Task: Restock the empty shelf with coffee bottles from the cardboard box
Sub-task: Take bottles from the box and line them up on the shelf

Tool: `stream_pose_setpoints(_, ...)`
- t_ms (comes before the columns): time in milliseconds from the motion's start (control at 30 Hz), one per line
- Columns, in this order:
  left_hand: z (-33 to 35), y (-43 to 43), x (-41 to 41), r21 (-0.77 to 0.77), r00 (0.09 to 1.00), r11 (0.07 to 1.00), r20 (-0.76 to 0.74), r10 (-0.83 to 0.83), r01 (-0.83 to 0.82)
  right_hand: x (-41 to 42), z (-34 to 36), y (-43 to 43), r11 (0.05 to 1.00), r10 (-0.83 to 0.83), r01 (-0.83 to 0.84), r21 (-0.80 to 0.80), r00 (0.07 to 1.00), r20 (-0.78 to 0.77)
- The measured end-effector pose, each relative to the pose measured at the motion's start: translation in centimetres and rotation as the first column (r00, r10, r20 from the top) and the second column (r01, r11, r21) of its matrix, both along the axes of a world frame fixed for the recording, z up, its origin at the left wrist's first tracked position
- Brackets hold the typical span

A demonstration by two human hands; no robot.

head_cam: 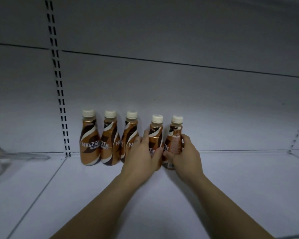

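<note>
Setting two coffee bottles down at the shelf's back edge, the left hand is gripping the fourth bottle and the right hand the fifth bottle, fingers wrapped around each, probably extending the row.

Two bare forearms, no sleeves, watch or rings visible; left hand, right hand ungloved.

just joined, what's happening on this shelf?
A person is lining up coffee bottles along the back of a white shelf. Three bottles already stand upright on the left. The left hand grips the fourth bottle and the right hand grips the fifth bottle, setting them at the row's right end. No cardboard box is in view.
</note>
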State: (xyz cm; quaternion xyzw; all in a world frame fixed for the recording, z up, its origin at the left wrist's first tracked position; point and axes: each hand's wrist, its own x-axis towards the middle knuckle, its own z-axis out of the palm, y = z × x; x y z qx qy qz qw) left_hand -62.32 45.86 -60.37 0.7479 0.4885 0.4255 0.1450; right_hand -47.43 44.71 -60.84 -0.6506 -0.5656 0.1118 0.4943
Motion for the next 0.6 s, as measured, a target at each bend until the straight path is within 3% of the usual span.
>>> stream_pose_setpoints(133, 0.1, 0.0, 0.2, 0.083, 0.982, 0.984, -0.098, 0.163, -0.155, -0.8, -0.9, 0.5, 0.998, -0.046, 0.049, 0.039, 0.997, -0.066)
stream_pose_setpoints(233, 0.5, -0.1, 0.3, 0.182, 0.965, 0.957, -0.091, 0.245, -0.226, -0.9, -1.4, 0.4, 0.999, -0.047, 0.048, 0.014, 0.996, -0.071)
stream_pose_setpoints(433, 0.9, -0.2, -0.1, 0.181, 0.956, 0.947, -0.078, 0.281, -0.264, -0.5, -2.1, -1.3, 0.998, -0.05, 0.05, 0.03, 0.999, 0.001)
stream_pose_setpoints(600, 0.4, -0.1, -0.3, 0.183, 0.969, 0.955, -0.028, 0.244, -0.235, -0.5, -1.9, -1.9, 0.998, 0.061, -0.061, 0.016, 0.997, 0.039)
